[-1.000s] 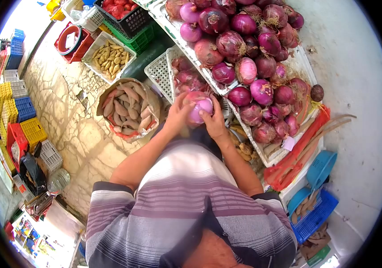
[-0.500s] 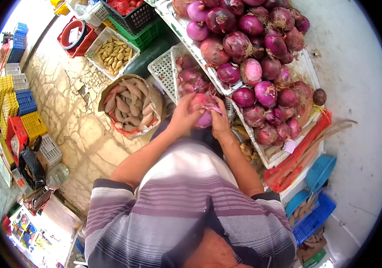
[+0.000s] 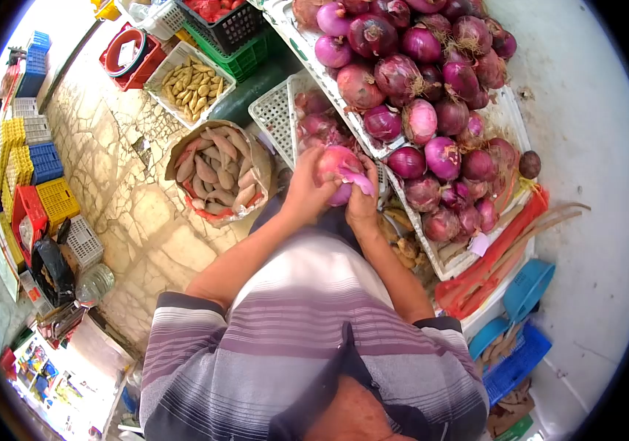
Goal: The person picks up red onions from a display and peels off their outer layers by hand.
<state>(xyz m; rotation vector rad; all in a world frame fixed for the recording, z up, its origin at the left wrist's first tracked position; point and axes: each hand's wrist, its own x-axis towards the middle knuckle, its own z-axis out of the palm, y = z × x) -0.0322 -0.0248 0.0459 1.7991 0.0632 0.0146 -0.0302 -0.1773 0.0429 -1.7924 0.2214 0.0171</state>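
A red onion [image 3: 338,165] is held in front of my body, above a white crate of onions and peels [image 3: 314,117]. My left hand [image 3: 307,189] wraps round its left side. With the fingers of my right hand [image 3: 362,200] I pinch a loose strip of purple skin [image 3: 359,181] that hangs partly off the onion. To the upper right, many red onions [image 3: 395,77] are heaped on white trays [image 3: 373,149].
A sack of sweet potatoes [image 3: 219,173] stands on the stone floor at my left. Beyond it is a white crate of small yellowish roots [image 3: 191,87]. Red netting [image 3: 494,253], a blue basket [image 3: 529,289] and long stalks lie to the right.
The loose skin has been pulled away from the onion's surface, and my right fingers have moved slightly outward and down with it. The whole view has shifted a little.
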